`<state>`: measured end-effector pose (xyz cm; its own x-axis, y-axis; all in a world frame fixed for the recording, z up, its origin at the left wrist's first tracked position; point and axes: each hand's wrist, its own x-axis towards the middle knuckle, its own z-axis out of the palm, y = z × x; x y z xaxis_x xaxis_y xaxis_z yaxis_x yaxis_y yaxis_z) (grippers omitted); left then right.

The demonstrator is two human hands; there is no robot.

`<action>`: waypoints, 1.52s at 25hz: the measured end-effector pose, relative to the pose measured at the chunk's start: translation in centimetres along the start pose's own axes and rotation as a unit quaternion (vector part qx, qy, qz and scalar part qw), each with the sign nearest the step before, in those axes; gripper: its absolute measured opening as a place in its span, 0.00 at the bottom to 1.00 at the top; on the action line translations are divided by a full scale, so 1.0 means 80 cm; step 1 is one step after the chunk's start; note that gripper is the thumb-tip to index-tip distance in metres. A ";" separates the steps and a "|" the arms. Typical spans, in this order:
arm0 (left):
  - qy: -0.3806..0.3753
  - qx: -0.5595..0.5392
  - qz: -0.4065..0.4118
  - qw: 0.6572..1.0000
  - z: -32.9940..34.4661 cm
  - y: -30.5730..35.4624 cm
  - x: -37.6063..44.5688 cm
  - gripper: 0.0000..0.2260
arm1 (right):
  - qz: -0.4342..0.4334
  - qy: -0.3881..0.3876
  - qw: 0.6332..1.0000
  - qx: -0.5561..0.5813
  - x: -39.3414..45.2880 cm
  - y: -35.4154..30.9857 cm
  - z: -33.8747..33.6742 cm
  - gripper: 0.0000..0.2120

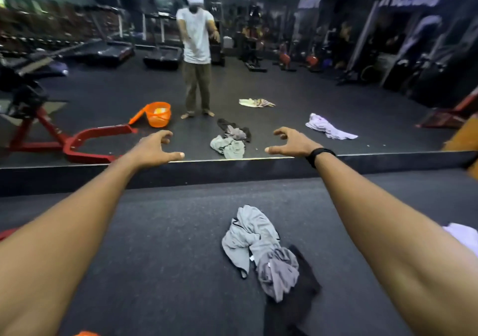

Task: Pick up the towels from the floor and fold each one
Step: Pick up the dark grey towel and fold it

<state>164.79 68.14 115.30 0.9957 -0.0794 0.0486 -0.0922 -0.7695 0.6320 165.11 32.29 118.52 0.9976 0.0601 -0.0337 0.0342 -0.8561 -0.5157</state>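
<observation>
Reaching forward with nothing held, the left hand (157,145) and right hand (292,143) hung half-curled beyond the crumpled towels (261,250), nearer the right.

Our left hand (157,145) and right hand (292,143) reach out ahead, well apart. A pile of towels (261,253) lies on the floor (160,245) between our arms. A mirror (336,89) stands behind.

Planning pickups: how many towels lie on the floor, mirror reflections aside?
4: light grey towel, darker grey towel and black towel heaped together; pale towel at right edge. Others may be hidden.
</observation>
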 end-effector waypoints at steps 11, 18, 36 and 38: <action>-0.059 0.017 0.015 0.998 0.144 0.107 0.056 0.34 | 0.041 0.001 0.999 -0.004 0.008 0.178 -0.048 0.33; -0.089 0.023 -0.016 0.996 0.179 0.056 0.203 0.34 | 0.057 -0.033 0.998 0.003 0.154 0.210 0.007 0.33; -0.295 0.018 -0.106 0.949 0.517 -0.202 0.508 0.33 | 0.201 -0.207 0.957 0.017 0.477 0.427 0.388 0.30; -0.329 0.010 -0.131 0.935 0.601 -0.263 0.511 0.33 | 0.209 -0.237 0.949 0.013 0.482 0.486 0.484 0.28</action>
<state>206.81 50.62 66.75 0.7616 -0.2542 -0.5962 0.1468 -0.8283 0.5407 202.59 21.19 63.99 0.7847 -0.0523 -0.6177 -0.3661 -0.8432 -0.3936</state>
